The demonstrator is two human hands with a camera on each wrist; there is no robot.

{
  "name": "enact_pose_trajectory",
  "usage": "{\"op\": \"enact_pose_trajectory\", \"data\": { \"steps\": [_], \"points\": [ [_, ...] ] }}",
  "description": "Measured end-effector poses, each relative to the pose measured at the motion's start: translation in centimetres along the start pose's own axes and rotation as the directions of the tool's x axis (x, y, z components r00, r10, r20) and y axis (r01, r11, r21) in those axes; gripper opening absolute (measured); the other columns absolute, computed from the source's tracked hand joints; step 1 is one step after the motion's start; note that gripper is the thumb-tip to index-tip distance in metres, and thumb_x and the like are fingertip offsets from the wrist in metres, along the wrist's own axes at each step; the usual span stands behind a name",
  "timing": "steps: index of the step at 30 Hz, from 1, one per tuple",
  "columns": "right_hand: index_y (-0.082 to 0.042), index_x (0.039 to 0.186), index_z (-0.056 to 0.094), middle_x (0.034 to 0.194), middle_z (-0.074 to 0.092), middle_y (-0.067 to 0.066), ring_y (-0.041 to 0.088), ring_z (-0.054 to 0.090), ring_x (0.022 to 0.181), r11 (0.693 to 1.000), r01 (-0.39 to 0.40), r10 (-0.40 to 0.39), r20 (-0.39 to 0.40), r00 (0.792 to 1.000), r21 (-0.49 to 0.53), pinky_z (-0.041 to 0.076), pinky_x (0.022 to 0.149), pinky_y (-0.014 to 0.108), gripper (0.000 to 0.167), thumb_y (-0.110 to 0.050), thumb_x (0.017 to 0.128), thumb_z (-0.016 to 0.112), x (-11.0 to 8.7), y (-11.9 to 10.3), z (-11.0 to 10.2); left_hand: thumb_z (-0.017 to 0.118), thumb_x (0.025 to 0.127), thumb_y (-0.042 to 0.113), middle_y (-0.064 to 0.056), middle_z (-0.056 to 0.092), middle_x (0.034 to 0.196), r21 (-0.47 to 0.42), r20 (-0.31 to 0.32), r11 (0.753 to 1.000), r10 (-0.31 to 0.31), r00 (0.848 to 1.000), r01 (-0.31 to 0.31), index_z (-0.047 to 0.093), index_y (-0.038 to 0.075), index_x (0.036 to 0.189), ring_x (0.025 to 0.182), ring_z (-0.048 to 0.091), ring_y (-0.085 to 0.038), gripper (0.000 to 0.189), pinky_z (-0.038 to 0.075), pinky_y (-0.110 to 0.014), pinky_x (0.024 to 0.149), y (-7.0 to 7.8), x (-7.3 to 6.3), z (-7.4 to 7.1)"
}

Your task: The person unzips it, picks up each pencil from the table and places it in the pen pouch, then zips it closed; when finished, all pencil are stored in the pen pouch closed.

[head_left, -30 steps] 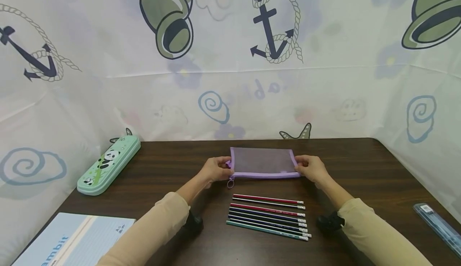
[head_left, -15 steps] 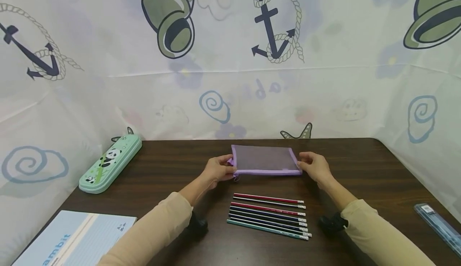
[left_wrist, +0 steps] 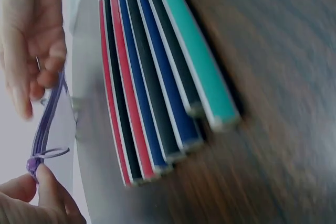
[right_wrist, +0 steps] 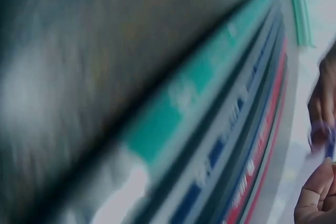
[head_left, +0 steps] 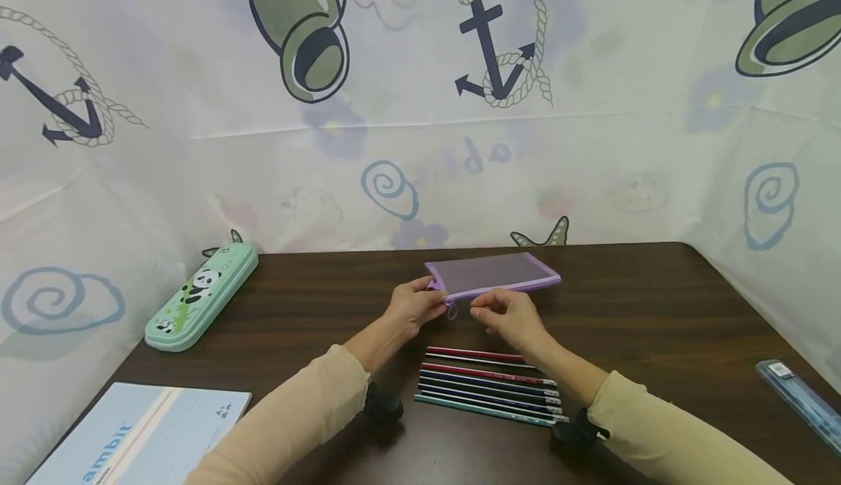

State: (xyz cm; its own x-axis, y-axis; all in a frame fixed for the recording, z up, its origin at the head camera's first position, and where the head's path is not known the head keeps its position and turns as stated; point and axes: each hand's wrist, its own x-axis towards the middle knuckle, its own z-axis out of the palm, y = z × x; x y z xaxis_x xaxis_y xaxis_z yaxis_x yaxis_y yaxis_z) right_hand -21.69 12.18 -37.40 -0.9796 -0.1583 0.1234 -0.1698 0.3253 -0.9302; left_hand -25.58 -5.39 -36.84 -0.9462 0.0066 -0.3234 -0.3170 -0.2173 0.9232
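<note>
A purple-edged mesh zip pouch (head_left: 496,275) is held at its near left corner by my left hand (head_left: 415,308). In the left wrist view, the left thumb and fingers pinch the zipper end beside a thin purple ring (left_wrist: 55,153). My right hand (head_left: 515,318) hovers near the pouch's front edge, right of the ring, thumb and forefinger close together with nothing seen between them. Toward me from the pouch, a row of several pencils lies on the table, red ones at the back and a teal pencil (head_left: 482,410) in front; the right wrist crosses over their eraser ends.
A green panda pencil case (head_left: 200,299) lies at the back left. At the front left is a pale blue notebook (head_left: 141,434), and a clear blue-grey plastic pack (head_left: 798,401) sits by the right edge. A patterned sheet (head_left: 420,105) hangs behind the dark table (head_left: 650,310).
My right hand has left the pouch's right end and moved left toward the zipper ring. The left hand has shifted slightly right, and the pouch has turned, its right end swinging up and away.
</note>
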Motion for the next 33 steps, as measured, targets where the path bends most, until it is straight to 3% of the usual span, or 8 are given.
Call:
{"op": "enact_pose_trajectory", "data": {
  "steps": [7, 12, 16, 22, 24, 27, 33],
  "points": [
    [0.003, 0.097, 0.069, 0.088, 0.069, 0.01, 0.02, 0.061, 0.075, 0.996, -0.077, 0.077, 0.003, 0.997, 0.032, 0.055, 0.058, 0.025, 0.017, -0.007, 0.084, 0.069, -0.4, -0.3, 1.9, 0.056, 0.086, -0.014, -0.028, 0.051, 0.128, -0.041, -0.001, 0.999, 0.009, 1.0, -0.009, 0.041, -0.007, 0.137, 0.088, 0.062, -0.019, 0.054, 0.053, -0.034, 0.087, -0.2, -0.3, 1.1],
    [0.003, 0.099, 0.067, 0.084, 0.067, 0.007, 0.018, 0.059, 0.072, 0.992, -0.112, 0.11, 0.032, 0.993, 0.062, 0.053, 0.056, 0.023, 0.018, -0.007, 0.084, 0.069, -0.6, -0.1, 2.3, 0.058, 0.086, -0.012, -0.027, 0.053, 0.127, -0.032, -0.005, 0.999, -0.003, 1.0, 0.003, 0.041, -0.006, 0.137, 0.084, 0.063, -0.017, 0.054, 0.055, -0.028, 0.081, -0.2, -0.5, 1.4],
    [0.003, 0.093, 0.066, 0.072, 0.061, 0.002, 0.014, 0.052, 0.059, 0.992, -0.112, 0.11, 0.042, 0.993, 0.062, 0.049, 0.05, 0.022, 0.015, -0.008, 0.084, 0.069, -0.7, 0.1, 2.5, 0.059, 0.085, -0.012, -0.026, 0.053, 0.127, -0.014, -0.003, 1.0, -0.014, 1.0, 0.014, 0.042, -0.005, 0.137, 0.078, 0.062, -0.014, 0.055, 0.056, -0.026, 0.078, -0.3, -0.7, 1.5],
    [-0.001, 0.085, 0.064, 0.068, 0.055, 0.0, 0.012, 0.048, 0.057, 0.991, -0.133, 0.133, -0.004, 0.991, 0.004, 0.049, 0.049, 0.023, 0.009, -0.009, 0.086, 0.067, -0.6, 0.1, 2.2, 0.059, 0.085, -0.013, -0.025, 0.053, 0.128, 0.017, -0.006, 1.0, 0.024, 1.0, -0.024, 0.044, -0.004, 0.136, 0.077, 0.06, -0.013, 0.055, 0.057, -0.022, 0.07, -0.7, -0.7, 0.9],
    [-0.002, 0.085, 0.063, 0.07, 0.057, 0.002, 0.012, 0.049, 0.059, 0.992, -0.118, 0.116, -0.028, 0.993, -0.055, 0.05, 0.049, 0.024, 0.008, -0.01, 0.088, 0.065, -0.5, 0.0, 1.8, 0.059, 0.084, -0.014, -0.024, 0.053, 0.127, 0.027, -0.004, 0.999, 0.042, 0.999, -0.042, 0.044, -0.005, 0.136, 0.075, 0.06, -0.013, 0.055, 0.056, -0.019, 0.064, -0.8, -0.8, 0.6],
    [-0.002, 0.083, 0.063, 0.068, 0.057, 0.004, 0.01, 0.05, 0.056, 0.985, -0.034, 0.026, -0.044, 0.999, -0.171, 0.048, 0.047, 0.022, 0.008, -0.008, 0.087, 0.065, -0.2, 0.2, 1.2, 0.059, 0.083, -0.015, -0.023, 0.053, 0.127, 0.035, 0.009, 0.998, 0.057, 0.998, -0.058, 0.046, -0.004, 0.135, 0.077, 0.062, -0.016, 0.055, 0.055, -0.017, 0.059, -1.0, -0.8, 0.5],
    [-0.004, 0.078, 0.065, 0.063, 0.056, 0.0, 0.009, 0.045, 0.054, 0.926, 0.11, -0.13, -0.031, 0.991, -0.36, 0.038, 0.047, 0.02, 0.008, -0.008, 0.085, 0.068, 0.1, 0.5, 0.1, 0.058, 0.082, -0.017, -0.025, 0.052, 0.13, 0.05, 0.014, 0.996, 0.076, 0.997, -0.076, 0.046, -0.003, 0.135, 0.077, 0.062, -0.018, 0.057, 0.055, -0.017, 0.059, -1.3, -0.9, 0.6]
  ]
}}
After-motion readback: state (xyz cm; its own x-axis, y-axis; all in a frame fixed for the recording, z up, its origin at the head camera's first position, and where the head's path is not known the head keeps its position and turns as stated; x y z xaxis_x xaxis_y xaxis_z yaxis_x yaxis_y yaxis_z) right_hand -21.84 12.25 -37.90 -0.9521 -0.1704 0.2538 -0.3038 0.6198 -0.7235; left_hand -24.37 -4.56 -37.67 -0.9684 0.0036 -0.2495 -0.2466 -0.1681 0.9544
